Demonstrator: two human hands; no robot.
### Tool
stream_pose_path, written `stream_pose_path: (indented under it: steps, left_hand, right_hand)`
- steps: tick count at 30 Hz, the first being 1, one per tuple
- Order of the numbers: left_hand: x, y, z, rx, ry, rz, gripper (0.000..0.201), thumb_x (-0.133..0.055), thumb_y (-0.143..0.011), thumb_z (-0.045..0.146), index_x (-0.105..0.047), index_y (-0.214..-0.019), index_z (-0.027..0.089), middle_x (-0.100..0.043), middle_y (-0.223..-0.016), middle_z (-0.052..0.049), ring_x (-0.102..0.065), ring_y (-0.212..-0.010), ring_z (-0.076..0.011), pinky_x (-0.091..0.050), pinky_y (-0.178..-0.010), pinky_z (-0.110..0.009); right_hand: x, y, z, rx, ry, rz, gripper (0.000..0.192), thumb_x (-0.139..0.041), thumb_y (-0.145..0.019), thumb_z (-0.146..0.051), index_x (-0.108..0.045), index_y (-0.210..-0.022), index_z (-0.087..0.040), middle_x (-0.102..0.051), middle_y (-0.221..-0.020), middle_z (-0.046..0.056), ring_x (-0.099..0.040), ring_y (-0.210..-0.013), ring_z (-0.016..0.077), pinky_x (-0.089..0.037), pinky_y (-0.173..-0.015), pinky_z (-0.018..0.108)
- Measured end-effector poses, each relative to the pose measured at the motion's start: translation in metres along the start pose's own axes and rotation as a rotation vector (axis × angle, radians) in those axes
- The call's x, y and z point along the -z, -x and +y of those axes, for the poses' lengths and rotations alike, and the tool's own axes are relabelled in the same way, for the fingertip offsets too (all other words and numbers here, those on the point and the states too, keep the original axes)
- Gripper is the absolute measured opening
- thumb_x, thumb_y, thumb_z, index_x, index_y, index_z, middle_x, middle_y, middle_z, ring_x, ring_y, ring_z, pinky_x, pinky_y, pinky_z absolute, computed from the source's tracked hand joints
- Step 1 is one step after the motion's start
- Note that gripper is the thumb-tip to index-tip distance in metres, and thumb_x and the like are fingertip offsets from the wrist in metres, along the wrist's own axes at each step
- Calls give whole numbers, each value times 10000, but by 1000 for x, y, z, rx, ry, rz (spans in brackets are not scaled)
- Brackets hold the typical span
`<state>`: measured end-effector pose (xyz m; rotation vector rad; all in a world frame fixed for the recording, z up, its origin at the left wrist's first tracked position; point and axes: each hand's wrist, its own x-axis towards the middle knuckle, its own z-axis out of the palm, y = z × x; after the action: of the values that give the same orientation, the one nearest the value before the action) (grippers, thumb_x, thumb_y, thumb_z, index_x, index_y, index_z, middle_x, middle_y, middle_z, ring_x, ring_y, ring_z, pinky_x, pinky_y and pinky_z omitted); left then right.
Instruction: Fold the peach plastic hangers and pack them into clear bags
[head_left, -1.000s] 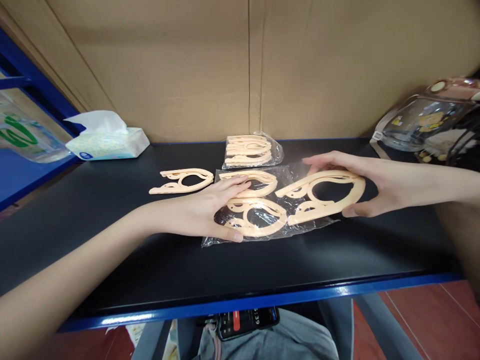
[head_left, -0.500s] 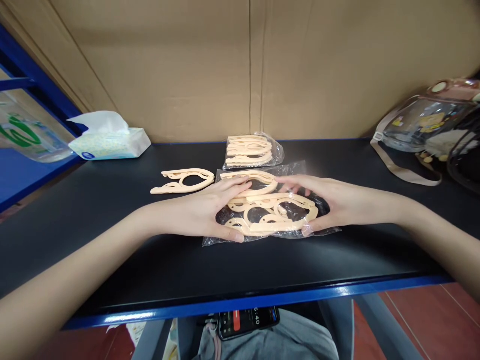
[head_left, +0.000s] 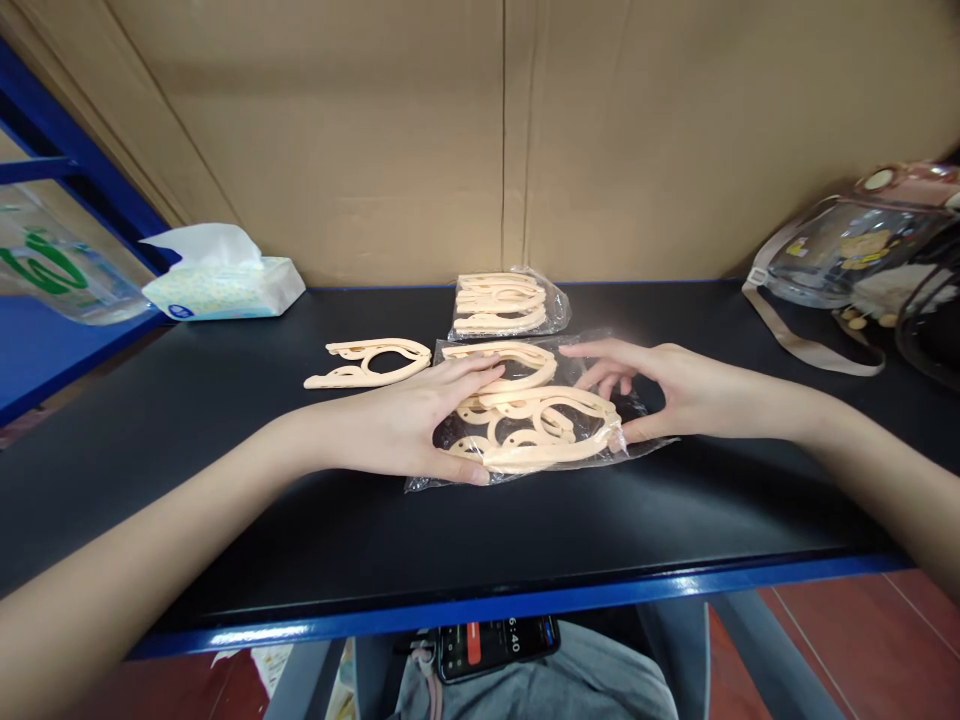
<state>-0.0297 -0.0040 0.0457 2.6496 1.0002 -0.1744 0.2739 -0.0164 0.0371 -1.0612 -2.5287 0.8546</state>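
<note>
2 hands on the clear bag (head_left: 450, 478) now: right hand (head_left: 660, 395) has slid its peach hanger (head_left: 547, 432) in onto the others and its fingers are loosening, while left hand (head_left: 409, 425) stays pressed flat, holding the bag open.

Black table (head_left: 300, 540) bears tissue pack (head_left: 225, 287), loose hanger (head_left: 367, 362), 2 hanger bags (head_left: 510, 303).

Black tabletop (head_left: 315, 520) with blue front edge (head_left: 525, 605). Brown cardboard wall (head_left: 420, 140) behind, vertical seam at centre. Blue shelf frame (head_left: 67, 150) at left. Red tiled floor (head_left: 862, 650) below right. Even, soft light.
</note>
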Motion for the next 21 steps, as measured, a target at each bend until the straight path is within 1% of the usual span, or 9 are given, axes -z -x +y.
stream_pose_path:
  steps: [2,6,9,14,16,18,21]
  left_hand:
    - [-1,0,0,-7,-7,4,1020,-538,-803,720,-96,-1559,195,-29,-1634,-86,-72,-1497,-300,-144,-1208,-414]
    - [-1,-1,1,-10,-23,11,1010,-530,-809,716,-100,-1559,194,-30,-1635,-80,-77,-1498,-297,-138,-1209,-405]
    - [-1,-1,3,-11,-30,13,999,-520,-814,717,-99,-1559,202,-32,-1636,-73,-86,-1497,-298,-143,-1207,-403]
    - [1,0,5,3,-38,7,990,-531,-825,683,-92,-1559,185,-28,-1636,-79,-77,-1498,-296,-139,-1209,-400]
    - [1,1,6,15,-39,3,986,-535,-830,665,-90,-1559,171,-23,-1635,-91,-76,-1498,-295,-140,-1210,-401]
    - [1,1,7,21,-37,6,976,-528,-836,658,-97,-1558,163,-26,-1634,-99,-80,-1497,-298,-142,-1210,-403]
    - [0,1,8,21,-39,19,967,-522,-836,661,-116,-1557,161,-40,-1633,-103,-90,-1495,-308,-151,-1208,-411]
  right_hand:
    - [2,1,1,-5,28,4,860,-741,-765,-393,-296,-1498,-326,-681,-1153,8,-633,-925,166,-506,-840,322]
    - [6,4,1,10,56,6,832,-719,-786,-417,-302,-1500,-323,-687,-1130,12,-635,-867,159,-515,-793,311]
    - [9,5,0,15,36,-10,800,-690,-815,-407,-296,-1506,-325,-697,-1120,22,-642,-880,165,-513,-809,322]
    - [10,5,3,-32,-15,-26,828,-709,-797,-406,-281,-1504,-354,-632,-1271,51,-648,-889,165,-526,-778,318]
    - [10,5,4,-26,-38,-39,827,-708,-801,-397,-279,-1506,-347,-649,-1236,50,-653,-896,166,-526,-796,320]
    - [9,5,3,-12,-45,-46,809,-704,-808,-391,-297,-1504,-328,-686,-1146,43,-659,-889,170,-526,-800,321]
    - [5,3,1,16,-18,-31,732,-698,-816,-400,-377,-1470,-325,-707,-1064,25,-665,-851,165,-526,-748,299]
